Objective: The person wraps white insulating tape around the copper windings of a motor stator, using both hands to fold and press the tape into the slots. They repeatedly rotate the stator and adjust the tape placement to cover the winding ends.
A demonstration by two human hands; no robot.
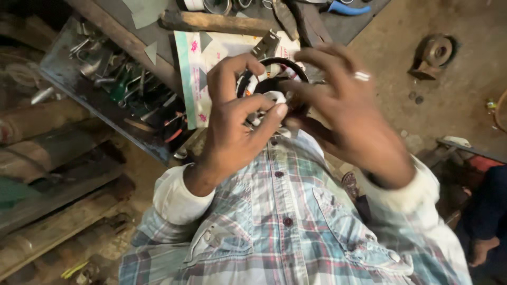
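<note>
- Dusty earthen floor point(438, 100) fills the right of the head view; a dark work mat point(346, 24) lies at the top, with a wooden stick point(216, 22) and a blue-handled tool point(346, 8) on it.
- At left, an open metal tray point(113, 87) leans at an angle, crowded with screwdrivers and other small tools; rough timber lies below it.
- A pale printed sheet point(203, 66) with a green edge sits under the hands, just right of the tray.
- Both hands meet close in front of the person's checked shirt point(285, 221), around a black ring-shaped part point(280, 66) with white and orange wiring showing inside it.
- The left hand point(232, 124) has thumb and forefinger pinched on a small white piece point(274, 96) at the ring's lower inner edge.
- The right hand point(348, 116), wearing a finger ring, is blurred; its fingers are spread over the part's right side and seem to steady it, though I cannot tell whether they truly clasp it.
- Judging from this, the work goes best with the ring held level and firm on the right while the left pinches the white piece squarely, feeding it without kinking the thin wires.
- A round metal fitting point(433, 53) rests on the floor well apart, at upper right.
</note>
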